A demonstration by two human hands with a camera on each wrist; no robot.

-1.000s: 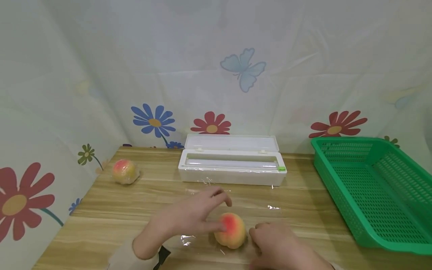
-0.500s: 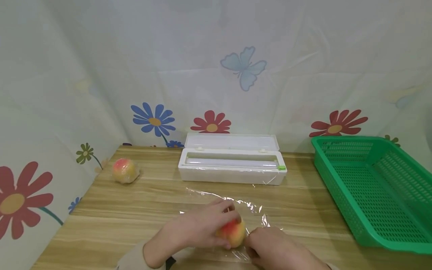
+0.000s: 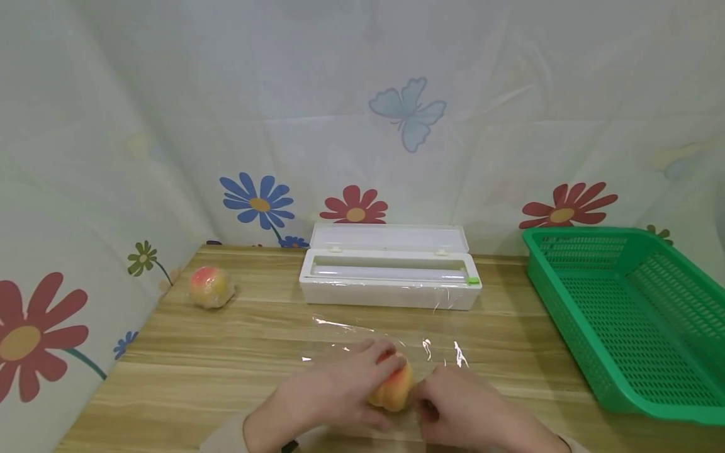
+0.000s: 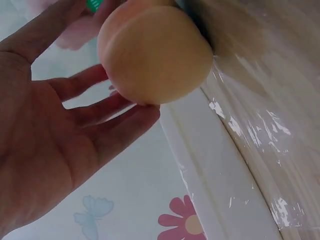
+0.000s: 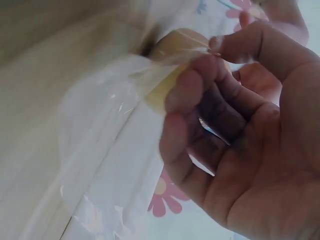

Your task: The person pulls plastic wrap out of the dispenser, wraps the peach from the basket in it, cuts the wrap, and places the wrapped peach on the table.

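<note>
A yellow peach with a red blush sits near the front middle of the table, on thin clear cling film. My left hand holds the peach from the left, fingers curled over its top and side; in the left wrist view the fingertips press its skin. Just to the right, my right hand pinches a gathered edge of the film between thumb and fingers. The right wrist view has that film stretched from the pinch, with the peach partly hidden behind the fingers.
Behind the hands stands a white cling film box, lid raised, a film roll inside and a green slider at its right end. A film-wrapped peach sits at the back left. A green plastic basket stands right.
The left hand has moved right and closed over the peach, which it only touched with the thumb side before. The film has lifted and shifted around it; the right hand stays beside the peach.
</note>
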